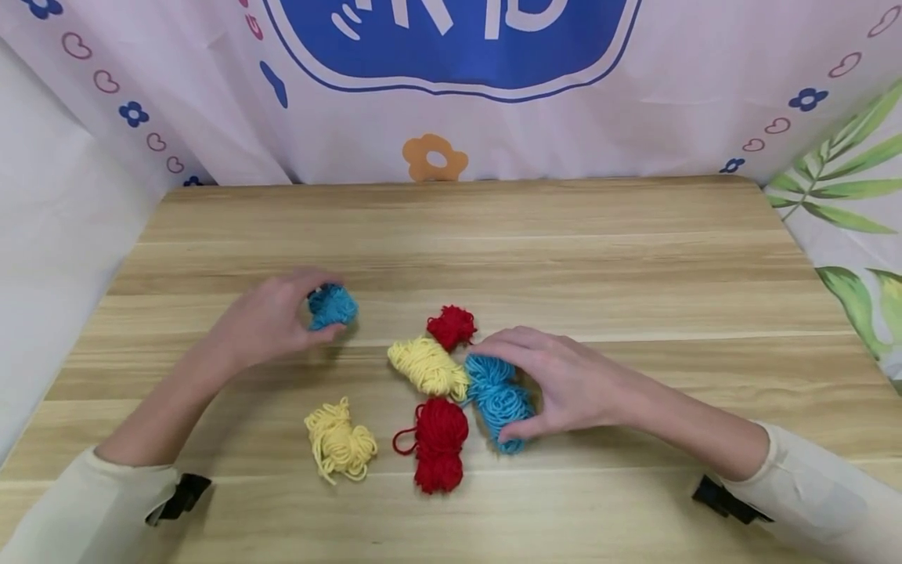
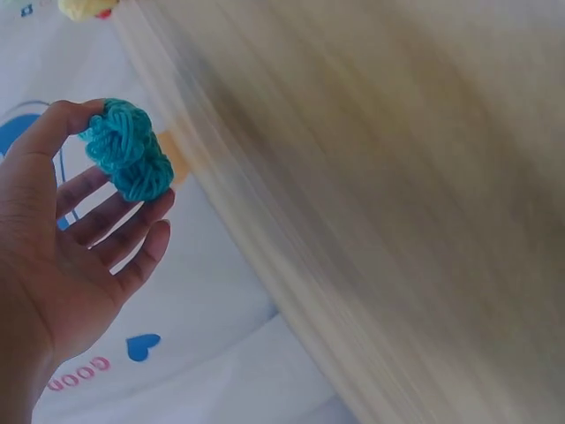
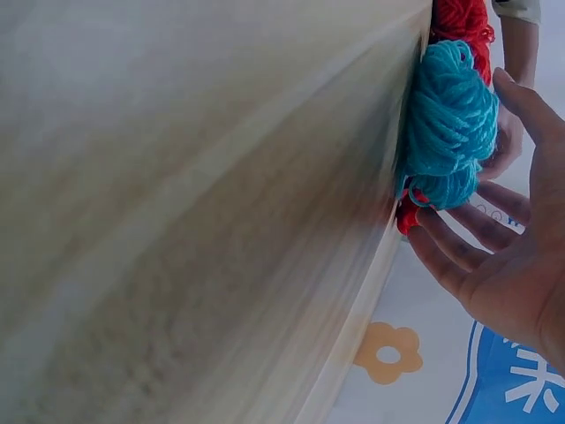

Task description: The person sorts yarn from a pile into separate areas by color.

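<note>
In the head view, my left hand [image 1: 278, 317] holds a small blue yarn bundle [image 1: 333, 306] between thumb and fingers. The left wrist view shows this blue yarn bundle [image 2: 131, 150] tied narrow in the middle, the thumb at one end and fingertips at the other. My right hand [image 1: 564, 380] spans a larger blue yarn bundle [image 1: 502, 401] on the table, thumb toward its near end, fingers by its far end. Seen from the right wrist, the hand [image 3: 521, 256] is spread beside the blue yarn [image 3: 450, 119], fingertips at its lower edge, palm away from it.
A yellow yarn bundle [image 1: 427, 366] lies left of the larger blue one, with a small red bundle [image 1: 451, 327] behind and a longer red bundle [image 1: 440, 445] in front. Another yellow bundle [image 1: 341, 440] sits farther left. A printed cloth [image 1: 564, 133] hangs behind the wooden table [image 1: 599, 258].
</note>
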The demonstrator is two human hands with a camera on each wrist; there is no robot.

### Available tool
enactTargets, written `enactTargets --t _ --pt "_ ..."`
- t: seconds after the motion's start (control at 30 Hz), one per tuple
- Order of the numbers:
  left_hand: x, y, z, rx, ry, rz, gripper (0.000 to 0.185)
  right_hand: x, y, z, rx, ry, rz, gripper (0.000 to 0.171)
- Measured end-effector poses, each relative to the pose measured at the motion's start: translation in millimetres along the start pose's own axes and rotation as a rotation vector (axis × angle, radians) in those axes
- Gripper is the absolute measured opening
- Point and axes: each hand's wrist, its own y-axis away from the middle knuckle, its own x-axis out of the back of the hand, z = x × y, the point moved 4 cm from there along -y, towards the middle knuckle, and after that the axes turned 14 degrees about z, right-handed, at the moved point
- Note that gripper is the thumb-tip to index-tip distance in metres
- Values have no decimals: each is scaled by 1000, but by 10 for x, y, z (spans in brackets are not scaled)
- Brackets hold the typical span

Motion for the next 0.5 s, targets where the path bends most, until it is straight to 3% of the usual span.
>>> enactTargets --t 0.5 --pt "31 -137 -459 93 -7 36 61 -57 10 -30 7 42 -14 95"
